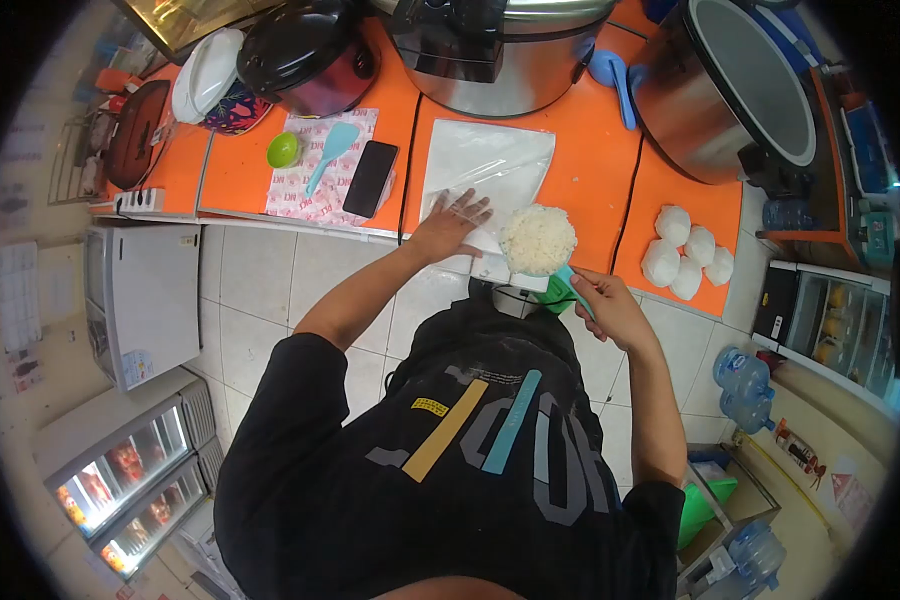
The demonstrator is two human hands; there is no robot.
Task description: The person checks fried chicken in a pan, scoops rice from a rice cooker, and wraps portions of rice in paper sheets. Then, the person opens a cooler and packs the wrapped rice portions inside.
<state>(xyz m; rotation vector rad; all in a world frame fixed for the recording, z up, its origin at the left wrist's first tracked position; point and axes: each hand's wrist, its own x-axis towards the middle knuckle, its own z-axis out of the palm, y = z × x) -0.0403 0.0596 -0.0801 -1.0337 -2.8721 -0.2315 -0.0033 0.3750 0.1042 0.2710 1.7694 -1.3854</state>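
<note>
My left hand point(454, 225) lies flat with fingers spread on a stack of clear plastic bags or sheets point(485, 160) at the orange counter's front edge. In my right hand point(610, 305) is the handle of a teal rice paddle point(576, 290). A rounded mound of white cooked rice point(538, 240) covers the paddle's head, just right of my left hand and close to the sheets. To the right, several white wrapped rice portions point(685, 250) sit grouped on the counter.
Behind the sheets stands a large steel rice cooker point(510, 60); an open steel pot point(730, 95) is at the right. A blue scoop point(615, 85), black phone point(370, 180), light-blue spatula point(335, 150), green bowl point(283, 150) and dark cooker point(310, 60) share the orange counter point(590, 180).
</note>
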